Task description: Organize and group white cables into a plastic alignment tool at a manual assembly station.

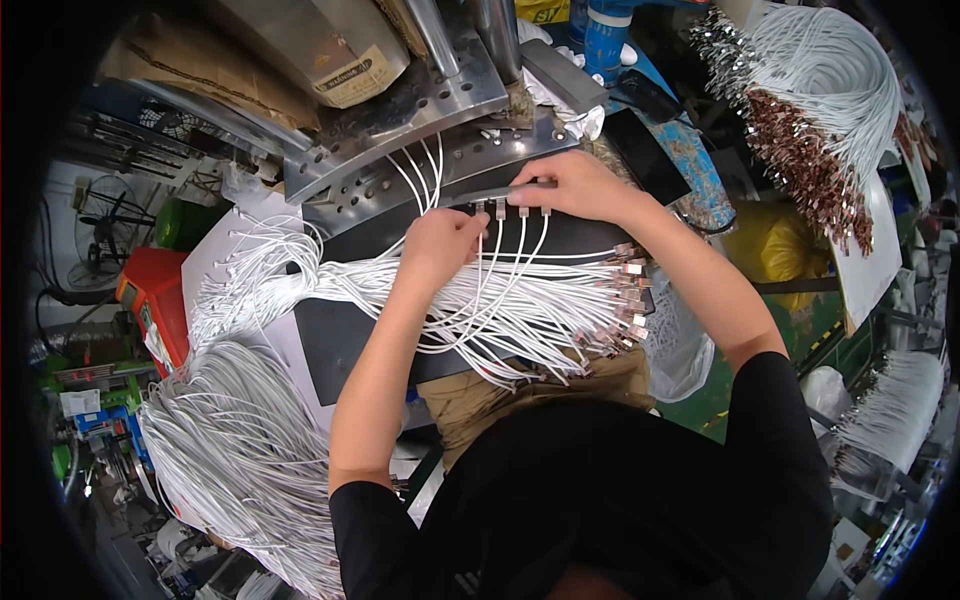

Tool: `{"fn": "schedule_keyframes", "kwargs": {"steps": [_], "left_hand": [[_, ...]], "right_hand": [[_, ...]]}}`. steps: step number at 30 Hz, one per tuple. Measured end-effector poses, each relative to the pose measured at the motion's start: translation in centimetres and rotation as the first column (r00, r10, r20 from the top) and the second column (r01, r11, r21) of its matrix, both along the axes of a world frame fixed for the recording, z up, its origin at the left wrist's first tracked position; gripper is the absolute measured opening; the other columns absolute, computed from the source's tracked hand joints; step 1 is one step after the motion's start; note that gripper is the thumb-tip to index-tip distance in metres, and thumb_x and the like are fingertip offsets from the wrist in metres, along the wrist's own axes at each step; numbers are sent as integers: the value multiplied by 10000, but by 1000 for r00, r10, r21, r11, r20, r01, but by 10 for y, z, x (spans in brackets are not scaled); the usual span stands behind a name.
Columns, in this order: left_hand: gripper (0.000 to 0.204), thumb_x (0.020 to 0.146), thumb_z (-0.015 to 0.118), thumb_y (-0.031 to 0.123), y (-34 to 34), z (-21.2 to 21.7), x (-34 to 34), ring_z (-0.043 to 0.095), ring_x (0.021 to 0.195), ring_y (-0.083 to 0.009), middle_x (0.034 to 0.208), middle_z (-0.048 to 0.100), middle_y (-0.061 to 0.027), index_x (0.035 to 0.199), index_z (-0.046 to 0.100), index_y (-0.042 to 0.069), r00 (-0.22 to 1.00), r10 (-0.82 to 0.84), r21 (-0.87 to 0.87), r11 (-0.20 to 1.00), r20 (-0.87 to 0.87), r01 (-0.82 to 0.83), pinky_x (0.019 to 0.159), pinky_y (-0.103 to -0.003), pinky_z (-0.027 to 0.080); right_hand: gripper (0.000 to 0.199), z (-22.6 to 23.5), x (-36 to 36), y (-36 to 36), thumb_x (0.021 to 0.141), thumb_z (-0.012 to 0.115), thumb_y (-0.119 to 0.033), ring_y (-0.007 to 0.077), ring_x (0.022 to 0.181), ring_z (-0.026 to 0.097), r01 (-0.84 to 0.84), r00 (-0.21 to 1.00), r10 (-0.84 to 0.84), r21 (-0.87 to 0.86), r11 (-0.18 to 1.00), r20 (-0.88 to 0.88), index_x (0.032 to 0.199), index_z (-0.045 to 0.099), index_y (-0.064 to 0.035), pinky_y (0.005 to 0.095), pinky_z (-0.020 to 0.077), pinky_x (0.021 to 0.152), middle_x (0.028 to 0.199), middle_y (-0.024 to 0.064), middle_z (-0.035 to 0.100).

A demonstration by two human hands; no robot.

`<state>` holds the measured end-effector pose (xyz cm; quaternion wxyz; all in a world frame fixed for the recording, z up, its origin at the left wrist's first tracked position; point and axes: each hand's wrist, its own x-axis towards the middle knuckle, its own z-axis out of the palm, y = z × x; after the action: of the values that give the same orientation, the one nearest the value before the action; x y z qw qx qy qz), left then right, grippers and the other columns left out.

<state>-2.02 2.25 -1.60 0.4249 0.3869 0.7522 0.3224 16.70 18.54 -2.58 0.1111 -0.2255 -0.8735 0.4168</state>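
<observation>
At the front of the press, a narrow grey metal bar holds a row of white cables by their metal plug ends. My right hand grips the bar's right end between thumb and fingers. My left hand is closed in a pinch at the bar's left end, on a cable's plug end that the fingertips mostly cover. From the row, white cables hang down toward me over a large bundle of white cables. The bundle's copper-coloured and silvery plugs point right.
Beyond my hands stands a press with perforated metal plates. Further cable bundles lie at lower left and upper right. A red box stands left, a dark flat device right. A clear plastic bag hangs beside the bench.
</observation>
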Motion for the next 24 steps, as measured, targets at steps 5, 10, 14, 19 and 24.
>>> {"fn": "schedule_keyframes", "kwargs": {"steps": [5, 10, 14, 19, 24], "left_hand": [[287, 918, 635, 310, 5, 55, 12, 642, 767, -414, 825, 672, -199, 879, 704, 34, 815, -32, 111, 987, -579, 117, 693, -471, 519], [359, 935, 596, 354, 45, 31, -20, 674, 764, -396, 818, 696, -205, 813, 701, 34, 491, 204, 308, 941, -847, 140, 702, -469, 543], [391, 959, 533, 355, 80, -10, -51, 686, 783, -390, 819, 698, -216, 800, 698, 39, 411, 72, 145, 978, -909, 149, 725, -475, 557], [398, 974, 481, 330, 64, -2, -62, 683, 801, -394, 814, 698, -209, 805, 699, 43, 445, 14, 116, 972, -896, 203, 744, -492, 551], [374, 967, 485, 308, 64, 13, -52, 676, 797, -396, 817, 697, -201, 812, 697, 41, 516, 58, 208, 949, -854, 237, 750, -497, 540]], "right_hand": [[270, 0, -25, 18, 876, 686, -242, 328, 970, 595, 198, 948, -36, 498, 844, -316, 1033, 689, -22, 400, 487, 831, 910, 154, 642], [216, -15, -101, 50, 892, 629, -178, 386, 962, 594, 377, 869, 11, 674, 636, -495, 1000, 673, 3, 456, 496, 839, 937, 175, 631], [263, -53, -166, 105, 887, 645, -218, 420, 907, 622, 292, 921, -72, 560, 775, -382, 1038, 673, -4, 456, 518, 805, 987, 192, 665], [244, -41, -219, 126, 953, 558, -203, 263, 996, 613, 291, 889, -90, 400, 869, -450, 1115, 645, -42, 396, 505, 882, 1049, 122, 654], [249, -73, -209, 172, 962, 556, -219, 254, 1013, 602, 326, 833, -28, 449, 832, -552, 1109, 634, -34, 394, 490, 889, 1065, 128, 643]]}}
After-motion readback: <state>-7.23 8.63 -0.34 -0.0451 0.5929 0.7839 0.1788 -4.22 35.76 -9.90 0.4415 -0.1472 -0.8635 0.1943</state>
